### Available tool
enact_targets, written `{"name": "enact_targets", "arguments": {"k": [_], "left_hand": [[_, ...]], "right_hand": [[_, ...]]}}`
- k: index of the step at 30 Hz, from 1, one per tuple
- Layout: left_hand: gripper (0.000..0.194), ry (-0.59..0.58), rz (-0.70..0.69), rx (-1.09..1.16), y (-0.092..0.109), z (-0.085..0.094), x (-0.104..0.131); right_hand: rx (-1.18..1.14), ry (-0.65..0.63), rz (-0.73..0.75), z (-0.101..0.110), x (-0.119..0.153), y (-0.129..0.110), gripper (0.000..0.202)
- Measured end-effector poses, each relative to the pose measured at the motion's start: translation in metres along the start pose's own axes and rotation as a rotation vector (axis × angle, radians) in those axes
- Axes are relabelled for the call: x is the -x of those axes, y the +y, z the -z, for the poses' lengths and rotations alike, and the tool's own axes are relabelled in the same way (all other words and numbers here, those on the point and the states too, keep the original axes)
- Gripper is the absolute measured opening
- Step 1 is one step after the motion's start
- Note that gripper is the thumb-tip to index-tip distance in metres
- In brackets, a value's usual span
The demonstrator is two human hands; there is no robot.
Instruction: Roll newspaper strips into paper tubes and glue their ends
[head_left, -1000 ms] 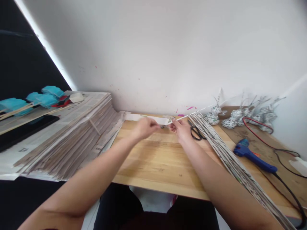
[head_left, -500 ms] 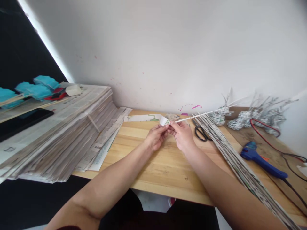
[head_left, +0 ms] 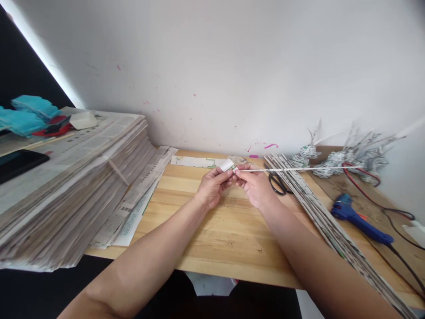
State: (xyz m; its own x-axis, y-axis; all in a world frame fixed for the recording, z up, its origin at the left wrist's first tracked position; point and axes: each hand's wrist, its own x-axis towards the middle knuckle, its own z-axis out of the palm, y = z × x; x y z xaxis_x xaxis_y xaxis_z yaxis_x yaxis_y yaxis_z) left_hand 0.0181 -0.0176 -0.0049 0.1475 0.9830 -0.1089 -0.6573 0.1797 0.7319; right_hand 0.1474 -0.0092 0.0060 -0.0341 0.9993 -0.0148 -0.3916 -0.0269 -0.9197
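Above the middle of the wooden table point(head_left: 212, 239), my two hands meet at the fingertips. My left hand point(head_left: 213, 186) pinches a white printed paper strip point(head_left: 195, 162) where it curls up near the fingers; its flat tail stretches left along the table's back. My right hand point(head_left: 253, 184) is closed on a thin rolled paper tube point(head_left: 292, 169), which runs out to the right, nearly level. The strip joins the tube between my hands, and the fingers partly cover that spot.
Left stands a tall newspaper stack point(head_left: 99, 177) bearing a phone point(head_left: 23, 163) and blue packets point(head_left: 35, 108). To the right lie black-handled scissors point(head_left: 278, 184), a bundle of paper tubes point(head_left: 318, 212), a blue glue gun point(head_left: 361, 223) with its cord, and woven paper pieces point(head_left: 338, 161).
The tube has swung from slanting up to the right to nearly level. The strip's curl has tipped lower at my left fingers. The whole view has shifted slightly.
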Motion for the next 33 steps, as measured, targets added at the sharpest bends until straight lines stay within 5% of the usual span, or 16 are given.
{"name": "enact_targets", "arguments": {"k": [33], "left_hand": [[0.018, -0.041, 0.033, -0.036, 0.0018, -0.0008, 0.0023]], "right_hand": [[0.037, -0.033, -0.013, -0.0021, 0.0031, -0.0040, 0.025]]}}
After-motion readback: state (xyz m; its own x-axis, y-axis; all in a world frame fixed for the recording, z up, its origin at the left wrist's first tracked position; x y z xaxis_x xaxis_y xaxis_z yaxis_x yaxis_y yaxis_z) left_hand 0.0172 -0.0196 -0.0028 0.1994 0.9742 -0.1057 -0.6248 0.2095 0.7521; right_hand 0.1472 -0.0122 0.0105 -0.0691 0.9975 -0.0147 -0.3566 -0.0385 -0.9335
